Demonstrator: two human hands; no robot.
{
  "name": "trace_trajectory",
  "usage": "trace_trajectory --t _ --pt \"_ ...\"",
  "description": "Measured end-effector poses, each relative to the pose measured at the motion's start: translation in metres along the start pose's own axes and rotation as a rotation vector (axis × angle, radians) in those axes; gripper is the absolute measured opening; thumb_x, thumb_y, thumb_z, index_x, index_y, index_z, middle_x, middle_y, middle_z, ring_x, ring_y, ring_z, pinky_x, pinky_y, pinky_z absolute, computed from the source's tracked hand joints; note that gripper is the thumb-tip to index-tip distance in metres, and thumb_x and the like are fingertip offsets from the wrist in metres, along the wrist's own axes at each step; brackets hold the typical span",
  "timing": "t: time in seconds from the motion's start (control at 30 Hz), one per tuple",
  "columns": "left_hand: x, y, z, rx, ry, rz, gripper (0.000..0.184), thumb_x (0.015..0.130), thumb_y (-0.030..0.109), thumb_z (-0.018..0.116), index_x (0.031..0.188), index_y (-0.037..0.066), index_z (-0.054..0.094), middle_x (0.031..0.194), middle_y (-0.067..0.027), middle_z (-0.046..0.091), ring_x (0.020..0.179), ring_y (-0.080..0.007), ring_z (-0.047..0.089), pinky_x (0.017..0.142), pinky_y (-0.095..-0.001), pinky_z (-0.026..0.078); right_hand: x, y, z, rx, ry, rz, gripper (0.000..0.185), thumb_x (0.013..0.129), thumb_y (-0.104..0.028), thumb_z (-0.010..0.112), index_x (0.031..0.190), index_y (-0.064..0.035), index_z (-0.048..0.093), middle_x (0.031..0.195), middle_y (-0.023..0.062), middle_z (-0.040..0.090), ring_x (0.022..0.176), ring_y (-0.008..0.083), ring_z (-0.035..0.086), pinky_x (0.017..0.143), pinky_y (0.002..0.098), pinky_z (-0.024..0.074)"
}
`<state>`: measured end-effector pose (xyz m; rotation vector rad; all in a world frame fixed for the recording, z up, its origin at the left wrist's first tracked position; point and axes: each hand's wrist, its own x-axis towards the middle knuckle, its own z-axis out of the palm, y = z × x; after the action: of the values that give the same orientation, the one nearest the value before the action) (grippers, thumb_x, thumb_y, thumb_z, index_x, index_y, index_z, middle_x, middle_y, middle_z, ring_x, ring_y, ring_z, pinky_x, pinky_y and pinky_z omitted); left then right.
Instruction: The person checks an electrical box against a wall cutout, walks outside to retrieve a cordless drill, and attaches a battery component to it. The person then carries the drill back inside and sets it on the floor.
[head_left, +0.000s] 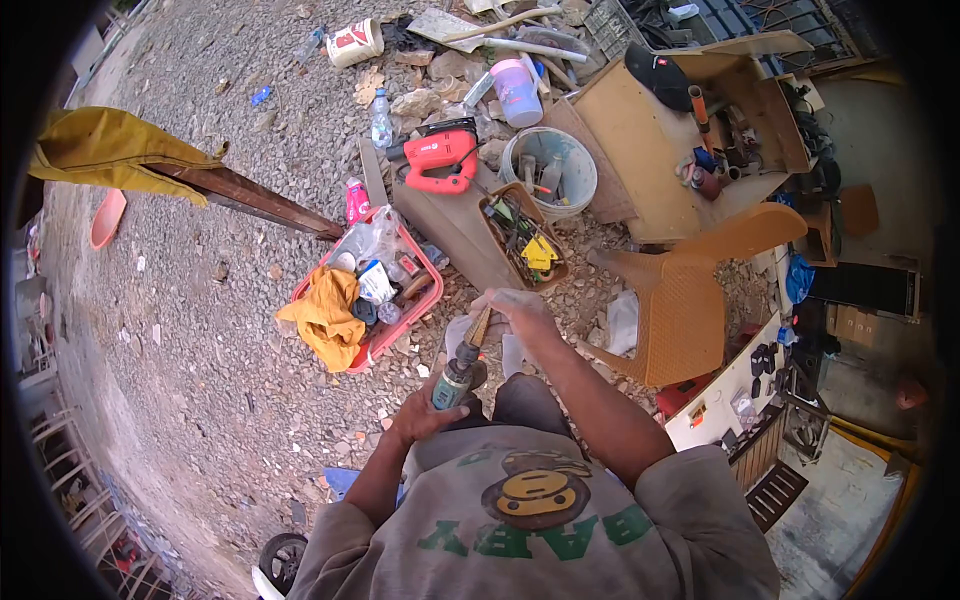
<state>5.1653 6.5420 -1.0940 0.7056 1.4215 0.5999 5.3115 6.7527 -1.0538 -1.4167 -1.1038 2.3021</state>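
My left hand [424,416] is wrapped round the body of a green-and-black handheld power tool [452,388], held upright in front of my lap. From its dark chuck [467,354] rises a gold, ridged, cone-shaped bit [479,328]. My right hand [514,306] reaches over from the right, its dusty fingers closed at the bit's tip. Those fingers partly hide the tip. Just ahead, an oblong tray [562,277] carries hand tools and a yellow piece [540,252]. A red jigsaw-like power tool [440,158] lies on a brown board [450,218].
Left of the board sits a red tray [434,292] with an orange cloth [330,312] and packages. A white bucket [590,190] holds tools. A brown plastic chair [680,310] stands right, near a wooden box [610,130] with a black cap [657,75]. Gravel [220,330] covers the ground.
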Motion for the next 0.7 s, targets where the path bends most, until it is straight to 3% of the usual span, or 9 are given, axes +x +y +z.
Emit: trace_trajectory --t 0.03,0.13,0.23,0.33,0.53,0.7 --pt "-0.001 0.003 -0.001 -0.002 -0.011 0.008 0.073 0.068 0.030 0.077 0.130 0.005 0.047 0.109 -0.0103 0.062 0.097 -0.0187 0.058 0.088 -0.0326 0.044 -0.005 -0.002 0.001 0.002 -0.013 -0.004 0.033 0.094 -0.025 0.049 0.105 0.0025 0.063 0.100 0.0135 0.065 0.092 0.0205 0.064 0.081 0.0357 0.0524" --pt "0.004 0.004 -0.012 0.118 -0.068 -0.036 0.079 0.067 0.037 0.078 0.134 0.011 0.045 0.115 -0.0134 0.062 0.108 -0.0274 0.058 0.095 -0.0346 0.042 -0.024 0.003 -0.002 0.065 -0.042 -0.015 0.035 0.093 -0.025 0.049 0.107 0.0038 0.062 0.102 0.0142 0.065 0.094 0.0218 0.064 0.086 0.0368 0.0511" --pt "0.003 0.017 -0.020 0.224 -0.104 0.040 0.076 0.067 0.037 0.078 0.131 0.011 0.047 0.114 -0.0136 0.062 0.108 -0.0272 0.058 0.095 -0.0348 0.042 -0.045 0.005 -0.003 0.173 -0.022 0.001 0.034 0.093 -0.024 0.048 0.105 0.0028 0.063 0.103 0.0134 0.065 0.097 0.0220 0.063 0.088 0.0381 0.0499" --pt "0.009 0.021 -0.018 0.207 -0.184 0.158 0.076 0.068 0.040 0.078 0.130 0.010 0.048 0.115 -0.0149 0.061 0.109 -0.0281 0.057 0.095 -0.0346 0.041 -0.065 -0.005 -0.003 0.193 0.005 -0.002 0.034 0.092 -0.026 0.048 0.103 0.0021 0.064 0.103 0.0128 0.065 0.095 0.0214 0.064 0.085 0.0366 0.0504" --pt "0.028 0.044 0.005 0.242 -0.372 0.062 0.070 0.069 0.039 0.079 0.125 0.005 0.052 0.112 -0.0119 0.061 0.109 -0.0239 0.056 0.098 -0.0357 0.039 -0.081 -0.017 -0.003 0.091 0.243 -0.004 0.031 0.091 -0.025 0.049 0.100 -0.0001 0.065 0.099 0.0102 0.066 0.087 0.0186 0.063 0.073 0.0299 0.0507" --pt "0.032 0.058 0.005 0.251 -0.449 0.115 0.068 0.069 0.041 0.078 0.122 0.004 0.056 0.111 -0.0131 0.063 0.106 -0.0241 0.059 0.096 -0.0349 0.042 -0.091 -0.014 -0.013 0.015 0.274 -0.024 0.027 0.091 -0.022 0.049 0.098 -0.0014 0.065 0.096 0.0096 0.066 0.086 0.0158 0.062 0.066 0.0289 0.0507"
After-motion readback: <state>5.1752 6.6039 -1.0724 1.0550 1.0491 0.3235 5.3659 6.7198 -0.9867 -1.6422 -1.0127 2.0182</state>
